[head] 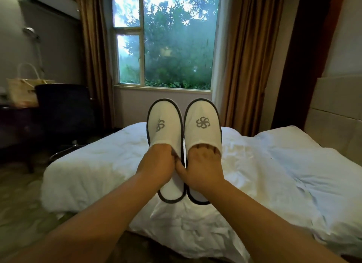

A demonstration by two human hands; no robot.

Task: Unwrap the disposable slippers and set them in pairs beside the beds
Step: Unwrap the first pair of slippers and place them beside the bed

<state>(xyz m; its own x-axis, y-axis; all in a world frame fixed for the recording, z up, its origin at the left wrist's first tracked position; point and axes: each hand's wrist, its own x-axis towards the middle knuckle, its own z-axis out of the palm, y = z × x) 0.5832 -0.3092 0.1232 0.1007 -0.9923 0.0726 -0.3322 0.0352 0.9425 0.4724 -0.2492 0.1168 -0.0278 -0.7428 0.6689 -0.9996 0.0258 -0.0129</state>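
The bed (264, 160), white and rumpled, spreads below and beyond both hands. The window (166, 43) stands past them, above the fingertips, between brown curtains (242, 56). Well off to the left of the left hand sits a dark chair (62, 109). Beyond the chair is a desk (13, 113) carrying a pale bag (21, 92).

Both slippers are unwrapped and held upright over the bed, toes up and side by side, with their inner edges just touching. The left slipper (165, 125) hangs on the left hand (158, 162), whose fingers are curled into its opening. The right slipper (202, 123) hangs on the right hand (200, 166), whose fingers are hooked under the upper, thumb outside.

The likely trouble is in the set-down. Each slipper seems to hang only from the soft rim of its upper, so a quick swing down to the floor could let one slide off the fingers. It might then land on the bedding, or the pair might end up splayed, not neat.

The fingertips are hidden inside the slippers, so how firm the grip is cannot be told. The floor beside the bed is dark, blurred and partly covered by the forearms. No wrapper shows, nor any second bed. The left slipper's emblem is creased and hard to read.
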